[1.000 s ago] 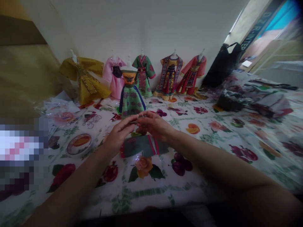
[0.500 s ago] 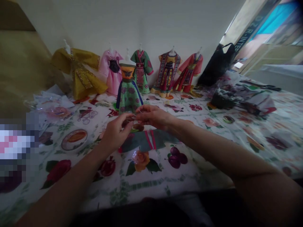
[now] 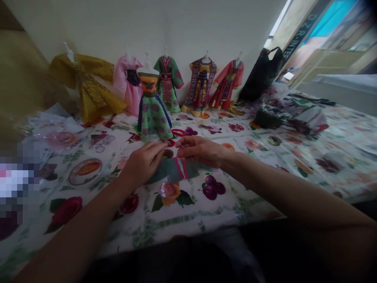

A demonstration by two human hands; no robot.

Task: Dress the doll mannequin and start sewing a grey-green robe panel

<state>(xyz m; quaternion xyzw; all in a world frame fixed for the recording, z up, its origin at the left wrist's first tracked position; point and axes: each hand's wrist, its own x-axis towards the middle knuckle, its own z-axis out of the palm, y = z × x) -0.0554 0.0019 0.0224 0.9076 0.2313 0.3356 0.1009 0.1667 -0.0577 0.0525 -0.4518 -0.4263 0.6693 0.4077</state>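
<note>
Over the patterned tablecloth, my right hand (image 3: 203,149) is closed in a pinch; a thin pale strand (image 3: 182,146), like a thread or needle, shows at its fingertips. My left hand (image 3: 146,158) faces it with fingers pressed together, and what they may hold is too small to make out. Below both hands lies a grey-green piece of cloth (image 3: 167,169) with pink-edged trim, partly covered by the left hand. Just beyond the fingertips are red loops (image 3: 176,133), like scissor handles. A small doll dress form in a green floral skirt (image 3: 154,118) stands behind them.
Several dressed doll forms line the wall, among them a yellow robe (image 3: 94,94) and a red outfit (image 3: 226,88). Plastic packets (image 3: 59,129) lie at left. A black bag (image 3: 260,76) and a heap of wrapped items (image 3: 290,114) are at right.
My hands have drawn slightly apart, so the red loops behind them now show. The camera has turned a little to the right, shifting the scene leftward.
</note>
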